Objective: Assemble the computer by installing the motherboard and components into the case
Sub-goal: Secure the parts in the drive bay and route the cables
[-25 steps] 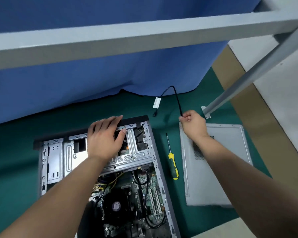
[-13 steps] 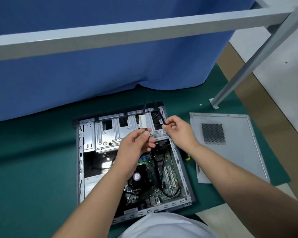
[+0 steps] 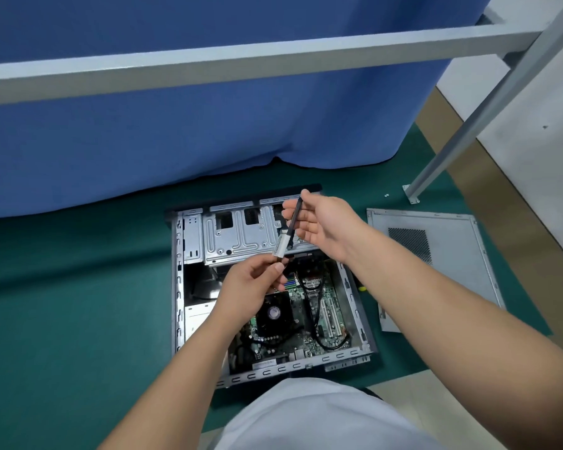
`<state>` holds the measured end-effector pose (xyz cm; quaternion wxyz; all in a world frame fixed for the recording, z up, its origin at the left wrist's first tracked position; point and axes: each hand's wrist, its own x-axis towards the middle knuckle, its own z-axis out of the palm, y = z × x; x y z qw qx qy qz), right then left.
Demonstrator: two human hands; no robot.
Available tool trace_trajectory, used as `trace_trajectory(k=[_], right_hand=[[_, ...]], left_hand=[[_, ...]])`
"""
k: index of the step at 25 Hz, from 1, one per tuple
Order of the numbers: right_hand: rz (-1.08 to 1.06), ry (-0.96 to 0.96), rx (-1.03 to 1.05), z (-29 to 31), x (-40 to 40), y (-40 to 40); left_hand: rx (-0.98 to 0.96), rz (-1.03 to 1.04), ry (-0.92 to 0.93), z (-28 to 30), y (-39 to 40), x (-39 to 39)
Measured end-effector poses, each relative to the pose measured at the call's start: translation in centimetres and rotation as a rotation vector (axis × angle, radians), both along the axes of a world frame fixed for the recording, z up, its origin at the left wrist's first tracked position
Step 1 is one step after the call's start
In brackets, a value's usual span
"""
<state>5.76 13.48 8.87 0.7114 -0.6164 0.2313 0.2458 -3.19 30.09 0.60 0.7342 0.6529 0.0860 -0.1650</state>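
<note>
Case (image 3: 180, 287) beside side panel (image 3: 449, 267)

Above the open grey metal computer case (image 3: 179, 287) on the green-matted surface (image 3: 62, 303), both hands — left (image 3: 254, 280) low, right (image 3: 319, 222) high — pinch a thin black cable (image 3: 294, 219) bearing a white label (image 3: 281, 245), with the green motherboard (image 3: 309, 306) below.

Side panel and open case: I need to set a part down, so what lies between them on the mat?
In the head view, mostly bare green mat separates the case and side panel; a yellow screwdriver handle peeks out beside the right forearm.
</note>
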Motion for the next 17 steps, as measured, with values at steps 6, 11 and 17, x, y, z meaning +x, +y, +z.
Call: trace_trajectory(k=[6,11,17], right_hand=[[-0.033,0.08,0.084,-0.1,-0.8,0.5],[0.014,0.011,0.133,-0.4,-1.2,-0.1],[0.049,-0.103,0.005,-1.4,-0.9,-0.3]], left_hand=[[0.03,-0.052,-0.018,-0.4,0.3,-0.2],[0.074,-0.069,-0.015,-1.4,0.3,-0.3],[0.108,-0.129,-0.005,-1.7,-0.6,-0.4]])
